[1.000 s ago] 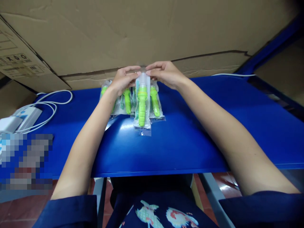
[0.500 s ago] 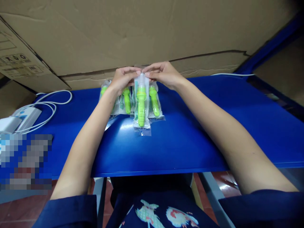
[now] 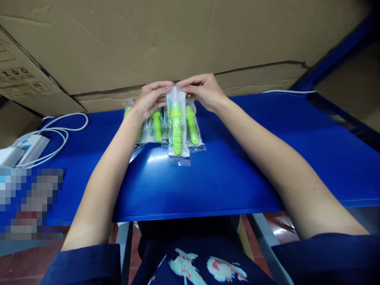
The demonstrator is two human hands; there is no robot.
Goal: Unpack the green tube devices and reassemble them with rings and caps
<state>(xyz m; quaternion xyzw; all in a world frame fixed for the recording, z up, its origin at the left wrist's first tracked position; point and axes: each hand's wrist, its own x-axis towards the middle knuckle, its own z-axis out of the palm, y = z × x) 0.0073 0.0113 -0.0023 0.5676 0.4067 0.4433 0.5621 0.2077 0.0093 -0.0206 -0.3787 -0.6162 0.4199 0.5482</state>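
Cardboard [image 3: 178,43] behind, looped white cable [image 3: 67,137] leftward, and between similar packets [image 3: 192,128] on glossy blue table [image 3: 213,178], crinkly clear packet [image 3: 183,138] with ribbed green tube [image 3: 177,136], top pinched by left hand [image 3: 152,99] and right hand [image 3: 205,93].

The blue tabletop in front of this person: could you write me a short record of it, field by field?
Left hand: the bare left hand pinches the packet's top end
Right hand: the bare right hand pinches the same end
Held: a clear plastic packet with a bright green, stick-shaped item inside
Beside it: similar green items in clear packets, on both sides
Surface: glossy blue tabletop
Behind: brown cardboard sheet
Person's left: white boxy object, looped white cable
Lower left corner: pixelated, cannot tell
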